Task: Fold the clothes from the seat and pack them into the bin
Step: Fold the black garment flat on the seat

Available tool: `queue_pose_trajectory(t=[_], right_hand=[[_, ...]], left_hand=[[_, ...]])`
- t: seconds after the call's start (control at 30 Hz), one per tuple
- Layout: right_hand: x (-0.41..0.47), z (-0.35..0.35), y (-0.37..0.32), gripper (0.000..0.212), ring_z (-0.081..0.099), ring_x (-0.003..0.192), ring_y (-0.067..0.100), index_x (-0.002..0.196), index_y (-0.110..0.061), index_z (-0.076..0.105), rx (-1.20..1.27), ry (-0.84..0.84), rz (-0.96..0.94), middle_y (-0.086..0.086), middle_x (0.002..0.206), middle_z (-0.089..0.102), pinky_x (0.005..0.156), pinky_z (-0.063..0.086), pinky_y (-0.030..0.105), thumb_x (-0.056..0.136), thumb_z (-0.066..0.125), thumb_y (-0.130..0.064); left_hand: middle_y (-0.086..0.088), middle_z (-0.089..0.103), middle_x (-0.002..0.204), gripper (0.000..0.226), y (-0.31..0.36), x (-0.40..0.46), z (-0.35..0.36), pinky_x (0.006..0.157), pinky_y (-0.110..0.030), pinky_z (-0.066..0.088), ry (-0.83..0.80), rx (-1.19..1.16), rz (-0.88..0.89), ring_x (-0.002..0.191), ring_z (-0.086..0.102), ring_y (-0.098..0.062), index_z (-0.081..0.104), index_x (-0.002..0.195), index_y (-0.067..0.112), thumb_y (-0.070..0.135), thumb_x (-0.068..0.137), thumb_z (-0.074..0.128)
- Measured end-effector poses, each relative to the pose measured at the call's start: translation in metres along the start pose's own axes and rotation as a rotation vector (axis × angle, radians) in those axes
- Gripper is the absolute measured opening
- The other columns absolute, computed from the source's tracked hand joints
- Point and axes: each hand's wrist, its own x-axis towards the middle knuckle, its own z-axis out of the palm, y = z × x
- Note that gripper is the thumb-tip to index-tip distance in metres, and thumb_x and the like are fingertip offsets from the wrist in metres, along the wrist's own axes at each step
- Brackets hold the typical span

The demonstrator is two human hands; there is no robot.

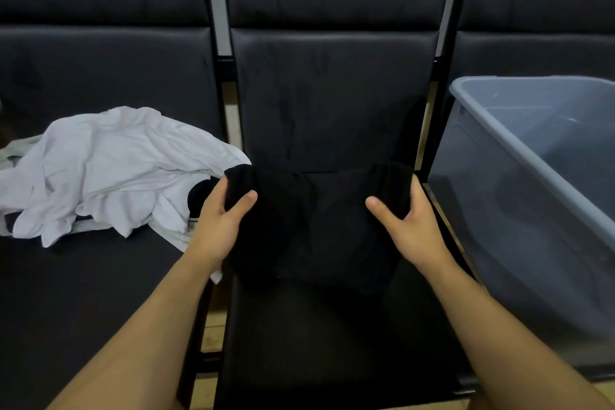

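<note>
Folding step in hand, by the look of it: dark black cloth garment (316, 226) held bunched at centre frame above the middle black padded seat (332, 343), partly folded. Left hand (221, 216) gripping its left end, thumb over the top, fingers curled behind; right hand (404, 220) gripping the right end likewise. Heap of crumpled white cloth garments (100, 170) left of centre on the neighbouring seat, not yet folded. Grey translucent plastic bin (532, 176) at right edge, nothing discernible inside. Next move probably calls for one more fold, then carrying rightward over the rim and lowering flat without losing the creases.
</note>
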Motion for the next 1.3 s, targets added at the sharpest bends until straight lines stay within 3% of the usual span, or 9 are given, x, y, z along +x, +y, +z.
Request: queue_pose_trajectory(t=[0.1, 0.3, 0.53, 0.63, 0.7, 0.83, 0.97, 1.17, 1.3], right_hand=[[0.0, 0.001, 0.002, 0.072, 0.058, 0.125, -0.001, 0.148, -0.034, 0.043, 0.083, -0.034, 0.094, -0.02, 0.137, 0.059, 0.103, 0.048, 0.024, 0.087, 0.08, -0.024], [0.006, -0.003, 0.021, 0.049, 0.067, 0.11, 0.011, 0.125, -0.044, 0.058, 0.243, -0.104, 0.458, -0.014, 0.122, 0.068, 0.089, 0.055, 0.03, 0.085, 0.081, -0.029], [0.005, -0.005, 0.088, 0.063, 0.062, 0.108, 0.021, 0.142, -0.021, 0.045, -0.332, -0.11, 0.64, 0.005, 0.129, 0.059, 0.092, 0.052, 0.036, 0.088, 0.078, -0.026], [0.011, -0.009, 0.097, 0.06, 0.055, 0.119, 0.028, 0.138, -0.02, 0.047, -0.699, -0.019, 0.557, 0.009, 0.136, 0.051, 0.099, 0.05, 0.042, 0.088, 0.076, -0.037], [0.011, -0.002, 0.093, 0.045, 0.049, 0.126, 0.028, 0.13, -0.021, 0.052, -0.827, -0.005, 0.357, 0.007, 0.139, 0.048, 0.102, 0.046, 0.041, 0.092, 0.071, -0.036], [0.009, 0.027, 0.086, 0.024, 0.03, 0.149, 0.021, 0.125, -0.028, 0.062, -0.865, -0.36, -0.02, -0.003, 0.157, 0.042, 0.119, 0.026, 0.036, 0.101, 0.059, -0.026], [0.001, 0.045, 0.082, 0.047, 0.009, 0.156, 0.017, 0.153, -0.034, 0.039, -0.995, -0.721, 0.126, -0.007, 0.168, 0.017, 0.124, 0.019, 0.038, 0.107, 0.044, -0.037], [-0.005, 0.051, 0.047, 0.055, 0.044, 0.136, 0.035, 0.158, -0.028, 0.031, -1.225, -0.795, 0.401, 0.01, 0.161, 0.025, 0.105, 0.045, 0.044, 0.106, 0.043, -0.041], [-0.01, 0.051, 0.034, 0.048, 0.063, 0.112, 0.029, 0.147, -0.019, 0.047, -1.199, -0.801, 0.578, 0.012, 0.136, 0.056, 0.086, 0.054, 0.038, 0.105, 0.043, -0.042]], left_hand=[[0.012, 0.066, 0.126, 0.035, 0.004, 0.002, -0.001, 0.101, -0.032, 0.049, 0.002, 0.062, 0.034, 0.118, 0.062, -0.006, 0.057, 0.135, 0.033, 0.026, 0.101, 0.059], [0.007, 0.072, 0.113, 0.025, -0.011, 0.011, 0.004, 0.084, -0.028, 0.055, -0.013, 0.085, -0.202, 0.103, 0.069, -0.012, 0.062, 0.125, 0.033, 0.025, 0.102, 0.057], [-0.006, 0.058, 0.136, 0.047, -0.084, 0.021, -0.005, 0.104, -0.037, 0.047, -0.128, 0.439, -0.474, 0.121, 0.058, -0.025, 0.047, 0.142, 0.014, 0.027, 0.099, 0.063], [-0.013, 0.052, 0.14, 0.049, -0.092, 0.031, -0.01, 0.113, -0.041, 0.036, -0.035, 0.908, -0.406, 0.132, 0.045, -0.032, 0.053, 0.136, 0.018, 0.039, 0.094, 0.065], [-0.01, 0.065, 0.119, 0.031, -0.077, 0.029, 0.001, 0.1, -0.038, 0.048, -0.044, 0.919, -0.326, 0.114, 0.06, -0.029, 0.063, 0.118, 0.018, 0.035, 0.092, 0.068], [-0.01, 0.067, 0.085, 0.006, -0.045, 0.004, 0.043, 0.056, -0.029, 0.059, -0.585, 0.608, -0.619, 0.065, 0.067, -0.018, 0.063, 0.099, 0.013, 0.017, 0.099, 0.06], [-0.01, 0.067, 0.113, 0.021, -0.041, -0.012, 0.064, 0.081, -0.034, 0.06, -0.968, 0.773, -0.771, 0.096, 0.07, -0.021, 0.061, 0.121, 0.017, 0.022, 0.1, 0.059], [-0.005, 0.033, 0.146, 0.052, -0.061, 0.0, 0.066, 0.114, -0.04, 0.038, -0.771, 1.108, -0.361, 0.135, 0.039, -0.028, 0.044, 0.146, 0.023, 0.042, 0.099, 0.056], [-0.001, 0.03, 0.146, 0.045, -0.07, 0.002, 0.063, 0.114, -0.04, 0.036, -0.738, 1.148, -0.277, 0.135, 0.037, -0.026, 0.046, 0.145, 0.021, 0.036, 0.103, 0.051]])
